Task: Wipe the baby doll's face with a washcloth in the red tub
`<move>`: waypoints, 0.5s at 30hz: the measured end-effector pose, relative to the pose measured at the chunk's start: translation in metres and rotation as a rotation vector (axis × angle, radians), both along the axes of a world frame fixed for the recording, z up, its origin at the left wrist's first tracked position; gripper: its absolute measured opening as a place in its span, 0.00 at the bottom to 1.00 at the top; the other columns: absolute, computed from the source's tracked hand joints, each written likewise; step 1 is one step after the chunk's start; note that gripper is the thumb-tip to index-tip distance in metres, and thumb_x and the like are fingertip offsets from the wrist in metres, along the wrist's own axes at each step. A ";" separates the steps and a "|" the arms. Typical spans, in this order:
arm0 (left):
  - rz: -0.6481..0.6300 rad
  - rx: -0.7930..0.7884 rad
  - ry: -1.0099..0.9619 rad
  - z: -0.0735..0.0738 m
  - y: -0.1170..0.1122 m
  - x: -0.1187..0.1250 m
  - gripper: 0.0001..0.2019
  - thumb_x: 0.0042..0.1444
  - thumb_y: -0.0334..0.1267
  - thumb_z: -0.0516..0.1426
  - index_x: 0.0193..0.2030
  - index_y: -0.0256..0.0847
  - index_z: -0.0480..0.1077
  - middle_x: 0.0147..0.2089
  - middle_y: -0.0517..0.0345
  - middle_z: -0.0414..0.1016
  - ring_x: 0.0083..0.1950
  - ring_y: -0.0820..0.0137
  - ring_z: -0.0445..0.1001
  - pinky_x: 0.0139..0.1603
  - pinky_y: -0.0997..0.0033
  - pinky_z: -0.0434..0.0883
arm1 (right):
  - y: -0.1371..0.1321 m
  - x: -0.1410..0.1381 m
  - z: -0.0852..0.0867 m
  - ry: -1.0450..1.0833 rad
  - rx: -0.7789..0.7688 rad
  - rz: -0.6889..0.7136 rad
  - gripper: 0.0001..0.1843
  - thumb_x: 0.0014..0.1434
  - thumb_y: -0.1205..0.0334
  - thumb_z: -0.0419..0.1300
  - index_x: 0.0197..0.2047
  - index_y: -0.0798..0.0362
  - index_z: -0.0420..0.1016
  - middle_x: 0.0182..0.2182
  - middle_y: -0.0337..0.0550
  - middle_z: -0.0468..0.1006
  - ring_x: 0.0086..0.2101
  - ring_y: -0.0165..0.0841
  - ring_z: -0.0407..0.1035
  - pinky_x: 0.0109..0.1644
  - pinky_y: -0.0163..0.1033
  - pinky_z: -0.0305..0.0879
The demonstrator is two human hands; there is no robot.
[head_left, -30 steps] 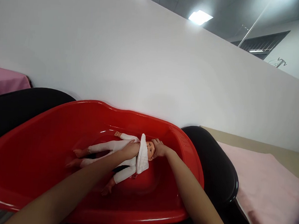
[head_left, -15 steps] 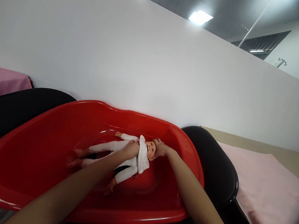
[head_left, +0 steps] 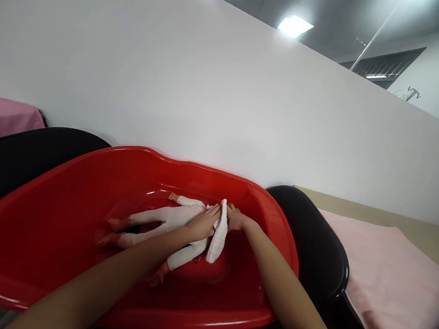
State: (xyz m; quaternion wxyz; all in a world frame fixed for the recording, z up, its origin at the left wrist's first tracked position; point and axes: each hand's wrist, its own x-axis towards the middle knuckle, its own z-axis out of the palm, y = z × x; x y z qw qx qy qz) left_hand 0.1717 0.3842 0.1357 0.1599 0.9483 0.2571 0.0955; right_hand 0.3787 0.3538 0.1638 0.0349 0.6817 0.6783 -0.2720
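A baby doll (head_left: 184, 214) with white-clothed limbs and torso lies on its back in a red baby bathtub (head_left: 62, 198), feet to the left. In my left hand (head_left: 203, 225) is a white cloth (head_left: 219, 237), lifted on edge beside the doll's face. The cloth and my fingers hide most of the face. My right hand (head_left: 235, 219) cups the doll's head from the right, with its fingertips partly behind the cloth.
Black supports or seats (head_left: 312, 241) stand at both ends of the tub. A pink sheet (head_left: 389, 266) covers a surface at the right, and pink fabric (head_left: 8, 117) shows at the far left. A pale wall (head_left: 195, 82) rises behind the tub.
My left hand has moved right from the doll's chest to the face, taking the cloth from the neck up over it. My right hand stays at the head.
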 end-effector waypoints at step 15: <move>-0.020 0.019 -0.054 0.013 0.008 -0.008 0.39 0.63 0.30 0.53 0.81 0.55 0.62 0.81 0.62 0.64 0.79 0.66 0.64 0.76 0.66 0.62 | 0.001 0.000 -0.002 0.036 0.006 -0.034 0.87 0.34 0.55 0.88 0.86 0.48 0.38 0.82 0.66 0.40 0.80 0.62 0.33 0.82 0.63 0.40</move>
